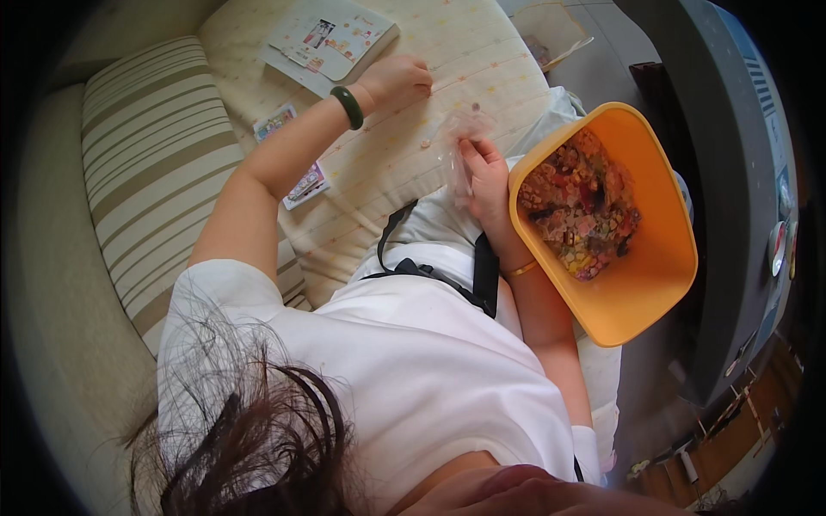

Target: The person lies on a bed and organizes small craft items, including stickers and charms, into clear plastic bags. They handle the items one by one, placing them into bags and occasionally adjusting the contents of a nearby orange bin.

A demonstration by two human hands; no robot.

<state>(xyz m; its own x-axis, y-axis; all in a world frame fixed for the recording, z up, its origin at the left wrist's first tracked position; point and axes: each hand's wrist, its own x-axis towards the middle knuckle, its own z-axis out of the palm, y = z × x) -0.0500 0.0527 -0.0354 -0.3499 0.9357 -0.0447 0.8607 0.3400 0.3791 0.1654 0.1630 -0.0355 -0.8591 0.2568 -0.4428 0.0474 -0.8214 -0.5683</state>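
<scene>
My left hand [397,81], with a dark green bangle at its wrist, is over the cream seat cushion. Its fingers are curled closed, and anything in them is hidden. Between the thumb and fingers of my right hand [489,182] is a clear plastic bag [453,144], crumpled and see-through. A small pinkish piece [426,144] lies on the cushion by the bag. Against my right forearm leans a tilted orange bin [641,297], holding a heap of small multicoloured pieces [581,202], too small to name.
A white illustrated box [331,39] rests on the cushion beyond my left hand. Colourful printed packets [305,185] lie under my left arm. Striped cushions [155,155] line the left side. On the right stands a dark grey piece of furniture [714,215].
</scene>
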